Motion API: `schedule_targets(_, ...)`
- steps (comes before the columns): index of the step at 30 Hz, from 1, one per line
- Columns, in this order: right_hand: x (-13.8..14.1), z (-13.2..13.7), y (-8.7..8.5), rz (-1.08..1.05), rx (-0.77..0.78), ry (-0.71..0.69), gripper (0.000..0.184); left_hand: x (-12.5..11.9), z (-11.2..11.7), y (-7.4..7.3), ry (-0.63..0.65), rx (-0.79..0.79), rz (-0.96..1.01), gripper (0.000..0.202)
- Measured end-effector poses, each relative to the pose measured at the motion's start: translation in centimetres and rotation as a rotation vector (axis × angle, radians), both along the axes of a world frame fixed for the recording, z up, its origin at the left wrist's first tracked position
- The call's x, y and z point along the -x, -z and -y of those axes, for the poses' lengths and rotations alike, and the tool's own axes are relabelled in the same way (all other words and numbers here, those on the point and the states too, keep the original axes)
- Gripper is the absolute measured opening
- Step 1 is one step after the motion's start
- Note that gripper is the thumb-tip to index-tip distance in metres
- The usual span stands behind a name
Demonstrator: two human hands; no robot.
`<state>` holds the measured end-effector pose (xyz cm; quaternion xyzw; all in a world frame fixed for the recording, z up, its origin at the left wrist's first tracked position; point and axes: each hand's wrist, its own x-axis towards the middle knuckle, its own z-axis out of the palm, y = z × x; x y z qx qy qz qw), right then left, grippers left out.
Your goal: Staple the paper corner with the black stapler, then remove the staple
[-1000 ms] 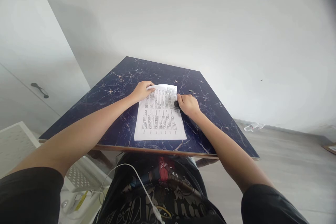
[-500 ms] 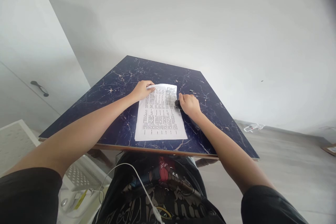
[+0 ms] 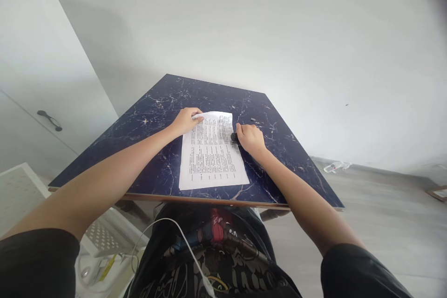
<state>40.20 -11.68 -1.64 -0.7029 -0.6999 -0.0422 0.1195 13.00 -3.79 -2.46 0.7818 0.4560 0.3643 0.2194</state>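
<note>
Printed sheets of paper point(image 3: 213, 158) lie on the dark blue marbled table point(image 3: 146, 167), their far edge curled up a little. My left hand point(image 3: 187, 121) pinches the far left corner, with the thumb on top of the print. At the right edge of the sheets, my right hand point(image 3: 250, 138) is closed round a small black stapler point(image 3: 235, 138). Only its rounded front end shows, at the paper's edge; my fingers hide the rest. Just beyond my right hand lies a small dark grey piece point(image 3: 253, 119), too small to name for certain.
A white wall point(image 3: 244, 23) stands behind the table. To the left are a white cabinet with a dark handle point(image 3: 49, 120) and a white perforated rack point(image 3: 104, 237). A white cable point(image 3: 181, 230) hangs across my lap. Clear plastic packaging point(image 3: 337, 166) lies on the floor at right.
The view has shifted slightly. Both hands keep their grip, and the near left part of the sheets sits slightly closer to the table's front edge.
</note>
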Motion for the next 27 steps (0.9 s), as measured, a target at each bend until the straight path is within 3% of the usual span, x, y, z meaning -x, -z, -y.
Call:
schedule_targets(11,0.2,0.2,-0.2,-0.002,-0.015,0.001,0.065,0.0,0.3,-0.2,-0.005,0.012,0.003,0.013)
schedule_targets(21,1.1,0.6,0.1,0.229,-0.055,-0.17,0.063,0.0,0.3,-0.2,-0.018,-0.031,-0.007,0.015)
schedule_targets(27,1.7,0.7,0.0,0.217,0.005,-0.178,0.062,0.0,0.2,-0.2,-0.01,-0.042,-0.019,0.015)
